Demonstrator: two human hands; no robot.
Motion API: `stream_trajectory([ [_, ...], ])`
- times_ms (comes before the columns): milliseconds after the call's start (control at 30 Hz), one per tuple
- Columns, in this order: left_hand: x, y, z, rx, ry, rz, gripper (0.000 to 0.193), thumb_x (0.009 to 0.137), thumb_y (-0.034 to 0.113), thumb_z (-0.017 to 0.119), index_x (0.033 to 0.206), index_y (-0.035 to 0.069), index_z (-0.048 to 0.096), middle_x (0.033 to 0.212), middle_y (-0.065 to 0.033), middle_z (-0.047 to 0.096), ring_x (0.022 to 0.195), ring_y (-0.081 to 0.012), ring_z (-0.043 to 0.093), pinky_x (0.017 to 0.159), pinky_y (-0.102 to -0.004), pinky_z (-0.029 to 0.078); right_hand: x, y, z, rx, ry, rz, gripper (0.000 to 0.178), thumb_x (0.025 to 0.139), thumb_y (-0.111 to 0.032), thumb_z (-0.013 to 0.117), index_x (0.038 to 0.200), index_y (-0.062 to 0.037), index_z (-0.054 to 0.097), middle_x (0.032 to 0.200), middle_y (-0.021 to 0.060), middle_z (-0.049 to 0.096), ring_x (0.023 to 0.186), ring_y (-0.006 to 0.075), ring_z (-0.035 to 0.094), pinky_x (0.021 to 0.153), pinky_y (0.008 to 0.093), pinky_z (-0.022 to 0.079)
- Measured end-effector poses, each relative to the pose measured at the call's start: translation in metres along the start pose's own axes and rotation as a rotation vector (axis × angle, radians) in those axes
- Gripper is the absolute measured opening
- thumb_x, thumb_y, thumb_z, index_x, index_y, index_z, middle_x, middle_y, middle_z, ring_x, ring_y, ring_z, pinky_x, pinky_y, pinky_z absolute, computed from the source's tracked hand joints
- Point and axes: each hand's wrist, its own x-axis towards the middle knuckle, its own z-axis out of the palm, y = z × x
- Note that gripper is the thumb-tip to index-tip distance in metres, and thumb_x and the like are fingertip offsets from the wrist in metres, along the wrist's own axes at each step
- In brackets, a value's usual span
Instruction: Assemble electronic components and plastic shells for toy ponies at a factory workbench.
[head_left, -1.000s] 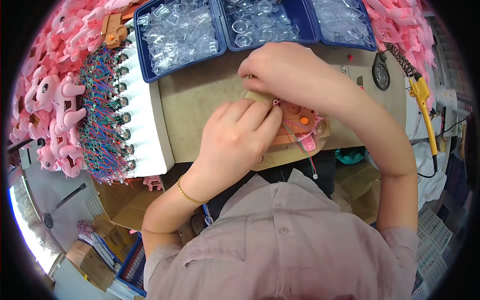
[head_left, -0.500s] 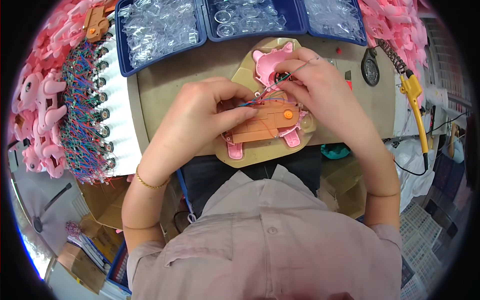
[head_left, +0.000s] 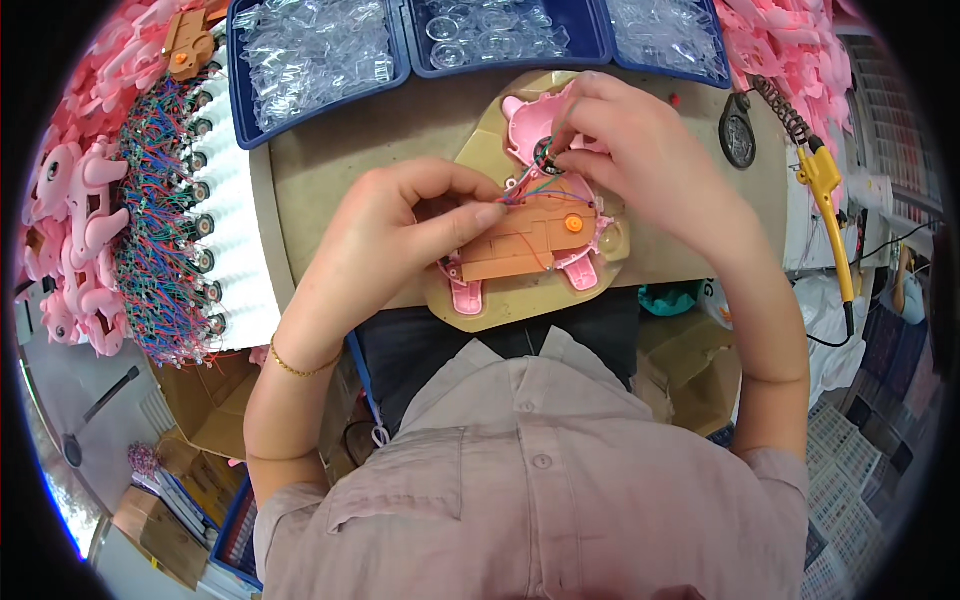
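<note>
A pink animal-shaped toy shell half [head_left: 528,125] lies in a tan shaped holder [head_left: 470,312] on the bench. In its body sits an orange-brown plastic box [head_left: 505,258] with a small orange knob [head_left: 573,223]. My left hand [head_left: 410,215] is closed, thumb and forefinger pinching thin coloured wires [head_left: 522,190] at the box's upper edge. My right hand [head_left: 630,150] is closed over the shell's head part, fingertips pinching dark green wire [head_left: 543,158]. A small dark round part there is mostly covered by the right fingers.
Blue bins [head_left: 405,45] of clear plastic parts stand at the back. Left are bundled wires with round black speakers [head_left: 165,225] and pink toy bodies [head_left: 85,230]. A yellow soldering iron [head_left: 825,185] hangs at right, beside a black oval object [head_left: 738,135] and more pink parts.
My right hand has shifted slightly left and up, bringing the wire over the shell's head part. My left hand stays at the box's upper edge.
</note>
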Motion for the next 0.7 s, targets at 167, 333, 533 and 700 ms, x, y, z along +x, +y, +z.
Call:
stream_trajectory([
  [167,0.001,-0.001,0.0,0.017,-0.01,-0.015,0.025,0.086,0.016,0.065,0.098,-0.006,0.066,0.078,-0.004,0.067,0.07,-0.0075,0.058,0.065,-0.0233,0.048,0.018,0.0,-0.01,-0.053,-0.248,-0.006,0.012,0.075,-0.006,0.066,0.08,-0.0004,0.057,0.074,0.0104,0.057,0.071,0.0276,0.058,0.065,0.0371,0.047],
  [333,0.003,-0.006,-0.002,-0.011,-0.003,-0.008,0.025,0.086,0.018,0.065,0.097,-0.005,0.067,0.078,-0.0041,0.066,0.07,-0.0063,0.057,0.065,-0.0231,0.048,0.015,0.005,-0.007,-0.051,-0.33,0.073,0.011,0.075,-0.007,0.067,0.078,-0.0022,0.057,0.074,0.0087,0.058,0.074,0.0251,0.059,0.068,0.0361,0.045],
  [533,0.003,0.001,0.002,0.02,0.008,-0.034,0.025,0.086,0.018,0.065,0.096,-0.005,0.067,0.077,-0.0038,0.066,0.069,-0.0063,0.057,0.065,-0.0233,0.047,-0.037,-0.011,-0.005,0.126,0.033,0.097,0.013,0.081,-0.013,0.064,0.09,-0.0045,0.065,0.091,0.0068,0.062,0.091,0.0244,0.058,0.087,0.0354,0.04],
  [700,0.003,0.0,0.005,0.04,0.039,-0.013,0.022,0.086,0.017,0.065,0.094,-0.004,0.067,0.077,-0.0042,0.066,0.068,-0.0083,0.057,0.063,-0.0243,0.047,-0.039,-0.019,0.0,-0.026,0.135,0.0,0.012,0.082,-0.012,0.063,0.087,-0.0017,0.061,0.094,0.0074,0.062,0.094,0.0248,0.057,0.086,0.0356,0.04],
])
